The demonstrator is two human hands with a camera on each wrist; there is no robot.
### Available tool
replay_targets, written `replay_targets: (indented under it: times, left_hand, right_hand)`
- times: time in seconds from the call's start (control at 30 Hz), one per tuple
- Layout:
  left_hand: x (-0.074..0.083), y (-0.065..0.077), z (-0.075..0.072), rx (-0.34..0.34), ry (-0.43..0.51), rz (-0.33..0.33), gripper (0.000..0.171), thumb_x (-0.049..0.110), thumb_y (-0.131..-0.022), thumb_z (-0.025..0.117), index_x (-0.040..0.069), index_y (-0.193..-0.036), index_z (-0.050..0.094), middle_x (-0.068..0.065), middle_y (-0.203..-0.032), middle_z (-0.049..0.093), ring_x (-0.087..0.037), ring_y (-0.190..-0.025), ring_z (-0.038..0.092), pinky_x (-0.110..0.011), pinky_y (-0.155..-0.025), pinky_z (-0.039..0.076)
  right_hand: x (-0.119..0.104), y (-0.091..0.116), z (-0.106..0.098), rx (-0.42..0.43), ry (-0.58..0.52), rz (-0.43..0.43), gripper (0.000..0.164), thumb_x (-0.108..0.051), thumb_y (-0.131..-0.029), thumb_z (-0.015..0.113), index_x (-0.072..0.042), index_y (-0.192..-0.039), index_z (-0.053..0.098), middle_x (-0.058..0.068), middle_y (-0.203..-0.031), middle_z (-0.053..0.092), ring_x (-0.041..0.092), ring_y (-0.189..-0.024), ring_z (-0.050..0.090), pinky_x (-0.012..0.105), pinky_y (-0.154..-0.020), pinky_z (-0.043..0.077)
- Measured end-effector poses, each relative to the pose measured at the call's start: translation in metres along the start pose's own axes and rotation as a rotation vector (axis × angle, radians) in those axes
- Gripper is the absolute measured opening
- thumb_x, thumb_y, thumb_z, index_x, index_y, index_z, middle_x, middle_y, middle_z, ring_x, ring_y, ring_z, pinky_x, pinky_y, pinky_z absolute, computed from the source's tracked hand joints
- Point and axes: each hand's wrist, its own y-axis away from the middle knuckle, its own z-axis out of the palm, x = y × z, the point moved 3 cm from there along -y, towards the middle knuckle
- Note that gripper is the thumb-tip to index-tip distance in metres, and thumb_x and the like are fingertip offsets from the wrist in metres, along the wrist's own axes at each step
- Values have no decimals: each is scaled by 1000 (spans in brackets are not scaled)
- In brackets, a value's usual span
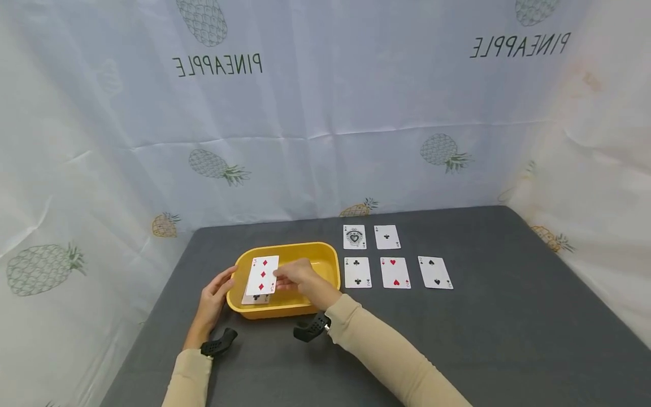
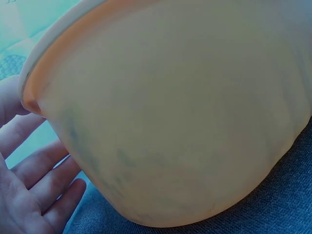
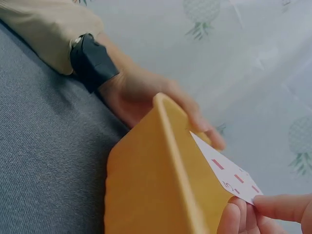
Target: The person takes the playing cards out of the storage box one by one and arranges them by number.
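Note:
My right hand (image 1: 300, 276) pinches a three of diamonds playing card (image 1: 263, 275) by its right edge, thumb against fingers, over a yellow plastic basin (image 1: 333, 260). Another card (image 1: 254, 300), with black club pips, shows partly beneath it inside the basin. In the right wrist view the held card (image 3: 229, 171) slants past the basin's rim. My left hand (image 1: 213, 297) touches the basin's left end. The left wrist view shows its fingers (image 2: 41, 161) fairly straight along the outer wall, with the top digit at the rim.
Right of the basin, cards lie face up in two rows: an ornate ace (image 1: 354, 237) and an ace of clubs (image 1: 387, 237) behind, then twos of clubs (image 1: 358, 272), hearts (image 1: 395, 273) and spades (image 1: 434, 272). A pineapple-print curtain (image 1: 315, 102) encloses the grey table (image 1: 508, 316).

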Motion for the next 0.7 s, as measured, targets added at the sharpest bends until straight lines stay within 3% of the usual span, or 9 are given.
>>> replay_targets:
  times: [0.7]
  left_hand:
    - [1,1,0,1,7,14,44,15,-100,51,-8,-138,45,28,-113,61,11,-104,59,-9,-83,51]
  right_hand:
    - [2,32,-47,-177,45,-158,24,-5,-88,66,11,-106,66,0,-66,59,9,-56,58,19,-57,56]
